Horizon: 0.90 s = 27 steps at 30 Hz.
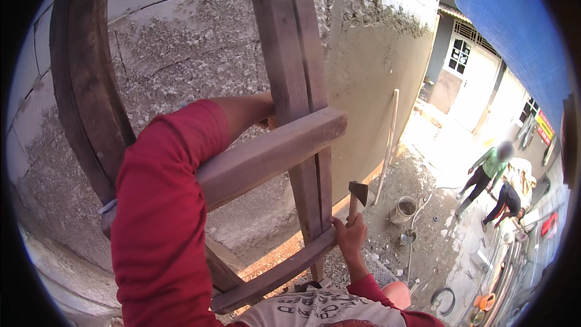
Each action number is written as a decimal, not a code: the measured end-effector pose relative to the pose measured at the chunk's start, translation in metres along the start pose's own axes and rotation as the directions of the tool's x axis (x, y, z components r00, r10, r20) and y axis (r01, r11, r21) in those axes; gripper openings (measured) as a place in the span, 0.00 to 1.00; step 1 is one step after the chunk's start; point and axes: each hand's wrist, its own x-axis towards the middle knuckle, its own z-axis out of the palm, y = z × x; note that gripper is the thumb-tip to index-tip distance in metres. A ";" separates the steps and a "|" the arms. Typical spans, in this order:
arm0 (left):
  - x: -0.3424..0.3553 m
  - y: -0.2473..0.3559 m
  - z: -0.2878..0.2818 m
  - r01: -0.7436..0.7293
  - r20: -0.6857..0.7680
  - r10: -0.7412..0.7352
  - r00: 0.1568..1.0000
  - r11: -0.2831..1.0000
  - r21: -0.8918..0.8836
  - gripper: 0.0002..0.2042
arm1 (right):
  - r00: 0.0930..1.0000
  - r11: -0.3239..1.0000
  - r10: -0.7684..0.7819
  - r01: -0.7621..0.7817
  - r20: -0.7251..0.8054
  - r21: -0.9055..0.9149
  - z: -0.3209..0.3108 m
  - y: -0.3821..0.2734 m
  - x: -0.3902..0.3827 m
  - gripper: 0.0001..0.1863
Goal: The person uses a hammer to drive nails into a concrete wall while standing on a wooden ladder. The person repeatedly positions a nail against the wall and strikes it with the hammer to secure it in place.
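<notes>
A hatchet [357, 194] with a dark metal head and a wooden handle stands head-up in my right hand [351, 236]. The fingers are closed round the handle, and the thumb lies close against the wooden upright [287, 42]. My left arm, in a red sleeve, reaches above a wooden crossbar [272, 154] toward that same upright. Only a little of my left hand [266, 119] shows at the post's left edge; its fingers are hidden behind the wood. A lower rung [275, 275] crosses in front of my body.
Another upright [88, 72] stands at left before a rough, part-plastered block wall [187, 48]. A pole [387, 145] leans on the wall. Below are a bucket [403, 210], a hose [423, 206], a black coil [443, 301] and two people, one in green [491, 166], one bending [510, 198].
</notes>
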 end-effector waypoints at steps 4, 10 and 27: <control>0.002 -0.008 -0.001 0.010 -0.021 -0.010 1.000 1.000 -0.020 0.18 | 0.997 0.994 0.078 -0.076 0.022 -0.080 -0.002 -0.003 -0.010 0.30; 0.010 0.002 -0.002 0.008 -0.020 -0.008 1.000 1.000 0.004 0.18 | 0.999 0.999 0.040 -0.041 -0.021 -0.027 0.004 0.001 -0.013 0.23; -0.026 0.005 0.010 0.204 0.115 -0.209 0.971 0.978 0.050 0.18 | 0.993 0.948 -0.004 -0.034 0.119 0.317 0.022 0.019 -0.002 0.18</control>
